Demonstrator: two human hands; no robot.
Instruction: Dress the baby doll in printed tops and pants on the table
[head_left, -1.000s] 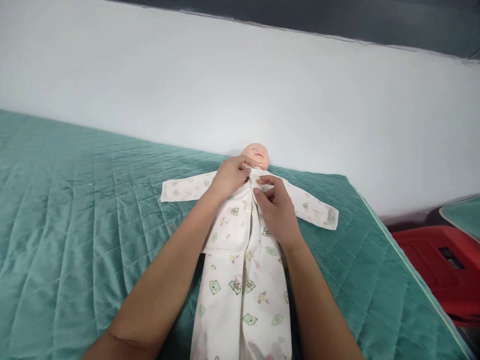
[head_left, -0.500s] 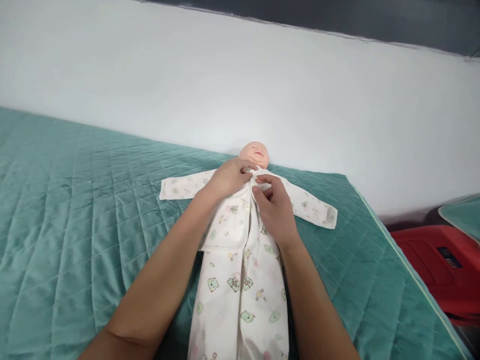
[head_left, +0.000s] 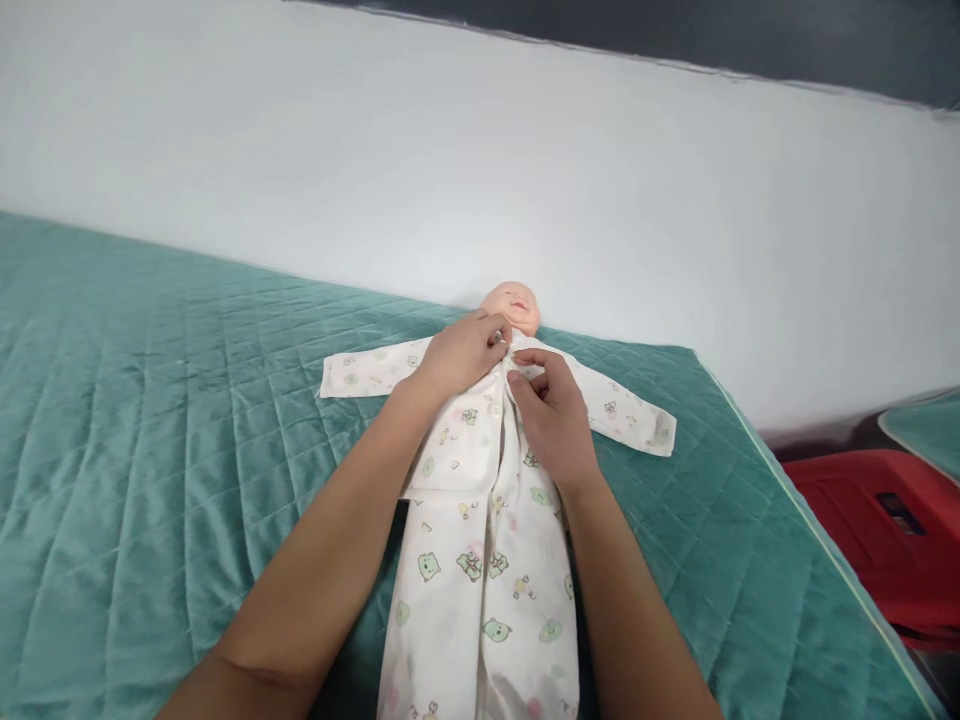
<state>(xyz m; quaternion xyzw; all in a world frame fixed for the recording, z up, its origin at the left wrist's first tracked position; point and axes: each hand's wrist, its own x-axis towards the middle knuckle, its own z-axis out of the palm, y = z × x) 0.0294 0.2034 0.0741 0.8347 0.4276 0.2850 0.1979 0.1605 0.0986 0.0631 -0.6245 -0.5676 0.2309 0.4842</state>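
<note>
A baby doll lies on its back, head toward the wall, dressed in a white baby jacket and matching trousers printed with bears. Its sleeves stretch out to both sides. My left hand pinches the jacket's front edge just below the doll's chin. Close beside it, my right hand has its thumb and forefinger curled on the jacket's other front edge. A button shows lower on the front opening; whatever lies between my fingertips is mostly hidden.
A green quilted cover lies beneath the doll, its piped edge running down the right. Behind it stands a white wall with a dark band on top. A red plastic stool or chair sits beyond the right edge.
My left fingers have shifted slightly at the collar, drawing closer together. The right hand stays almost where it was, and the doll lies as before.
</note>
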